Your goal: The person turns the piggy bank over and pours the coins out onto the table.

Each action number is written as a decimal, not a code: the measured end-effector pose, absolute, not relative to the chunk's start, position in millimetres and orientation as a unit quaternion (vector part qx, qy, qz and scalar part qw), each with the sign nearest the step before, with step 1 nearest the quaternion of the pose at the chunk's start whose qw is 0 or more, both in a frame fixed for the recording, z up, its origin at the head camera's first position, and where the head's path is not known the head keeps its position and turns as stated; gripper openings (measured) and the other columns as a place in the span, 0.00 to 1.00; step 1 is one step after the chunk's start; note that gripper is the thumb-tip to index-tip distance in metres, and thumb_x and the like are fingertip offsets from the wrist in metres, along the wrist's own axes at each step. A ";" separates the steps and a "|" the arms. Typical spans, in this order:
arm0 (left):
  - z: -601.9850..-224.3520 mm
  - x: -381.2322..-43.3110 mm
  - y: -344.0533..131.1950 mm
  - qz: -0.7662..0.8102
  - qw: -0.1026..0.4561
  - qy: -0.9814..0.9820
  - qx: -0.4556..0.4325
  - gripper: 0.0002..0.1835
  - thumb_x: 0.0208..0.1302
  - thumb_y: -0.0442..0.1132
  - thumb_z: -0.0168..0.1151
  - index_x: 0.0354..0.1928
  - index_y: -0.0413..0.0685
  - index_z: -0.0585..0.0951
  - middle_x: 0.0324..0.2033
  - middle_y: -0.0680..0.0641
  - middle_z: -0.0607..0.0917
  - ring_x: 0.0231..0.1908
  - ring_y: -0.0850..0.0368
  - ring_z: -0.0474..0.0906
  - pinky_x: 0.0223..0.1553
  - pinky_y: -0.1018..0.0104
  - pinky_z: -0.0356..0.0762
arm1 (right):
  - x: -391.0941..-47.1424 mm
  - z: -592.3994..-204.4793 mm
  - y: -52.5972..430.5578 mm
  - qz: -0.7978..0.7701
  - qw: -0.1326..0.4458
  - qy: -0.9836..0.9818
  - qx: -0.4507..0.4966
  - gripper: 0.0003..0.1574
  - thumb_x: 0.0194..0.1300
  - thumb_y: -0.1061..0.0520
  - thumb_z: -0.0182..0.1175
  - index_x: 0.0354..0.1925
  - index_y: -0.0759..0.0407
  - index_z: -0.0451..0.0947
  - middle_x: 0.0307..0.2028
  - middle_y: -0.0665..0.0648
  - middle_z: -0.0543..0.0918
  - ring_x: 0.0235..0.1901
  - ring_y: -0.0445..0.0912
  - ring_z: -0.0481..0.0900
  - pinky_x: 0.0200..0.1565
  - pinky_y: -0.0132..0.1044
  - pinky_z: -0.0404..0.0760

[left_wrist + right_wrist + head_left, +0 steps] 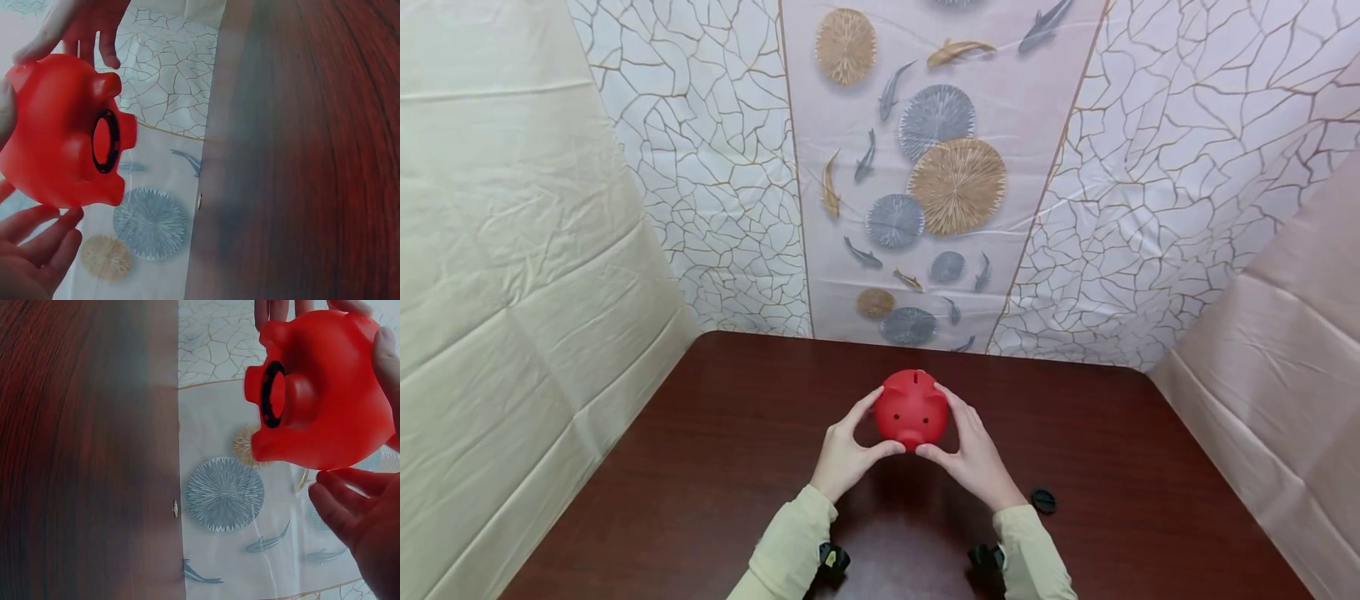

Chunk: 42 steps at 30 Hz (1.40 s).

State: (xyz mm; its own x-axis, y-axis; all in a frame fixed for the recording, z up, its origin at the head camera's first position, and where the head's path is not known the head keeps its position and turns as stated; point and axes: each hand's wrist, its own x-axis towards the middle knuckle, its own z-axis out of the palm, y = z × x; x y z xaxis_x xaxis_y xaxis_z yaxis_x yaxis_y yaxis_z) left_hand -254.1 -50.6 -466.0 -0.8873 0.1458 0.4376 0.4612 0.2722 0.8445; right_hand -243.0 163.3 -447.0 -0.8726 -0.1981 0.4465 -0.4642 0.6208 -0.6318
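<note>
Light, even pressure from both sides should keep the red, rounded, plastic-looking piggy bank [912,408] level, its round, black-rimmed belly opening [106,141] uncovered. The left hand [844,457] and right hand [976,460] each have a half-open grip curved around it, above the dark reddish-brown wood-grain bench [700,475] (a small, round black disc [1043,501] lies near right). The snout points near, feet down; the long axis runs near to far.
</note>
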 end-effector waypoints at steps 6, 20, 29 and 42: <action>-465.8 -256.6 -50.0 -0.571 0.117 -0.797 -0.158 0.38 0.50 0.54 0.74 0.65 0.64 0.73 0.58 0.49 0.82 0.58 0.50 0.79 0.57 0.49 0.78 | -245.3 -447.6 160.9 0.370 0.141 -0.910 0.127 0.54 0.54 0.38 0.70 0.73 0.46 0.57 0.60 0.59 0.74 0.57 0.55 0.74 0.50 0.55 0.82; -459.3 -255.9 -49.8 -0.494 0.113 -0.858 -0.078 0.31 0.53 0.67 0.65 0.53 0.57 0.83 0.43 0.47 0.89 0.38 0.55 0.88 0.43 0.59 0.84 | -246.7 -446.6 149.6 0.299 0.116 -0.944 0.072 0.43 0.62 0.30 0.56 0.63 0.55 0.69 0.44 0.60 0.85 0.40 0.51 0.83 0.46 0.49 0.83; -454.8 -255.9 -49.7 -0.447 0.133 -0.882 -0.061 0.28 0.54 0.70 0.61 0.41 0.56 0.88 0.23 0.53 0.88 0.22 0.64 0.80 0.30 0.68 0.75 | -247.9 -440.1 143.3 0.252 0.128 -0.957 0.064 0.33 0.66 0.32 0.52 0.49 0.58 0.77 0.18 0.50 0.78 0.20 0.41 0.76 0.31 0.38 0.78; -449.0 -264.6 -50.2 -0.442 0.082 -0.893 -0.014 0.33 0.55 0.77 0.50 0.20 0.60 0.87 0.08 0.57 0.78 0.15 0.59 0.74 0.24 0.66 0.68 | -249.7 -435.0 144.0 0.286 0.108 -0.951 0.047 0.33 0.68 0.30 0.48 0.31 0.54 0.83 0.12 0.47 0.75 0.15 0.39 0.72 0.28 0.35 0.73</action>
